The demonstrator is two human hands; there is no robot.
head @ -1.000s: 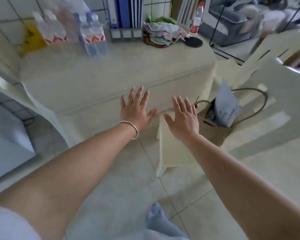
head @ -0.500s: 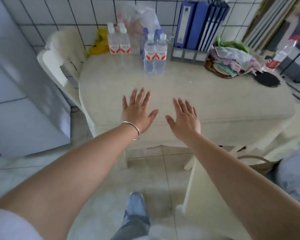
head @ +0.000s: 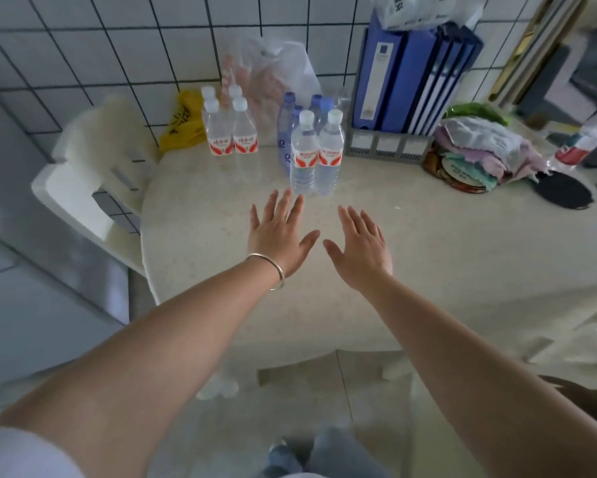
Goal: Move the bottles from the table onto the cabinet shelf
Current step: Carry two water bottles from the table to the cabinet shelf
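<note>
Clearly the reach is in hand: left hand point(head: 279, 234) and right hand point(head: 362, 248) hover flat, fingers spread, holding nothing. The bottles point(head: 316, 151) stand upright on the table point(head: 428, 270), just beyond the left fingertips; next, probably close around one.

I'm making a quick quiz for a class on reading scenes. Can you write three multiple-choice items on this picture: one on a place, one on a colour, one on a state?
1. Where do the blue binders stand?
A. right of the bottles
B. on the chair
C. on the floor

2. What colour are the caps of the two nearest bottles?
A. red
B. white
C. black

3. What are the hands doing?
A. both gripping a bottle
B. one lifting a binder
C. both open and holding nothing

Key: 1 A, they stand in a grey rack by the wall, right of the bottles. 2 B, both caps are white. 3 C, the left hand and right hand are spread flat over the table.
</note>
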